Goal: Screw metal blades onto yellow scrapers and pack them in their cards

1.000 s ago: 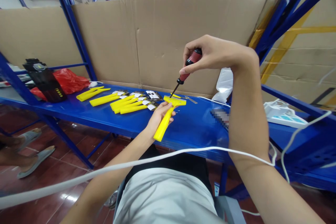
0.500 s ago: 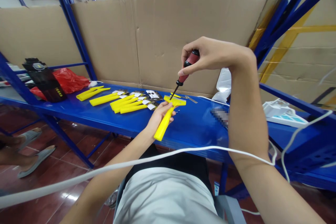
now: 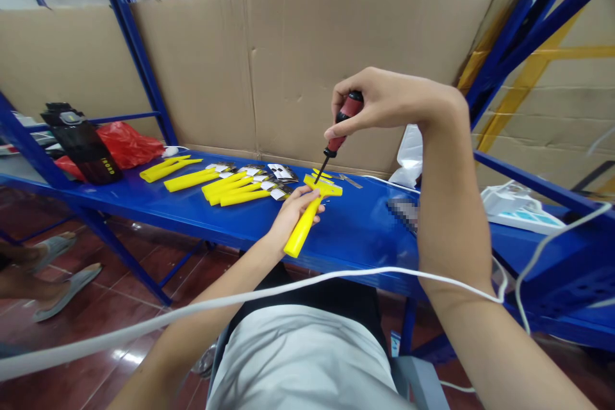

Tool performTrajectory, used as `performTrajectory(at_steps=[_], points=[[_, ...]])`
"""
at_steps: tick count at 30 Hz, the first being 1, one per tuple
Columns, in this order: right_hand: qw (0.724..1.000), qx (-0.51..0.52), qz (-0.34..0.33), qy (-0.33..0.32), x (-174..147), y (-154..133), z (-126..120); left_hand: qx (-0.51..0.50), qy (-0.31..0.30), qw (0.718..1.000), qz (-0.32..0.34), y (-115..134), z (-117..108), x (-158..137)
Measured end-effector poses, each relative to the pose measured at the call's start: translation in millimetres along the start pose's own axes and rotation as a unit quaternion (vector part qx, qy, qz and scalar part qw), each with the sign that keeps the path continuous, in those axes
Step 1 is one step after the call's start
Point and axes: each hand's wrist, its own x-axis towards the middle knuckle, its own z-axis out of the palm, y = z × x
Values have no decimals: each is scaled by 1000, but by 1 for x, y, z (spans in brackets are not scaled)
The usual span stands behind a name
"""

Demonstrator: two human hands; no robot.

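My left hand (image 3: 293, 211) is closed around a yellow plastic scraper (image 3: 303, 227), its T-shaped head tilted up and away from me over the table. From above, my right hand (image 3: 353, 99) grips a screwdriver (image 3: 342, 128) with a red and black handle. The shaft slants down to the scraper's head, where the tip meets it near the left side; the screw itself is too small to make out. Behind the head lie another small yellow piece (image 3: 323, 173) and a thin metal blade (image 3: 350, 181).
Several yellow scrapers (image 3: 235, 189) with printed cards lie to the left on the blue table (image 3: 192, 214). A black bottle (image 3: 84, 147) and red plastic bag (image 3: 127, 144) stand farther left. A white cable (image 3: 336, 274) crosses before me. Cardboard (image 3: 307, 70) closes off the back.
The scraper and my left hand have shifted very slightly to the right. The screwdriver tip has moved with the head; my right hand stays nearly in place.
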Motion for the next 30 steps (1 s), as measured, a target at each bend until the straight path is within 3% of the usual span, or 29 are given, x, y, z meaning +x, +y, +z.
performTrajectory(at_steps=[8, 19, 30], points=[[1000, 19, 0, 12, 1, -1, 0, 10, -18, 1000, 13, -3, -3, 1], [1000, 7, -15, 10, -3, 1, -1, 47, 15, 999, 9, 1, 6, -4], [999, 9, 16, 38, -9, -22, 5, 28, 9, 1000, 6, -1, 5, -4]])
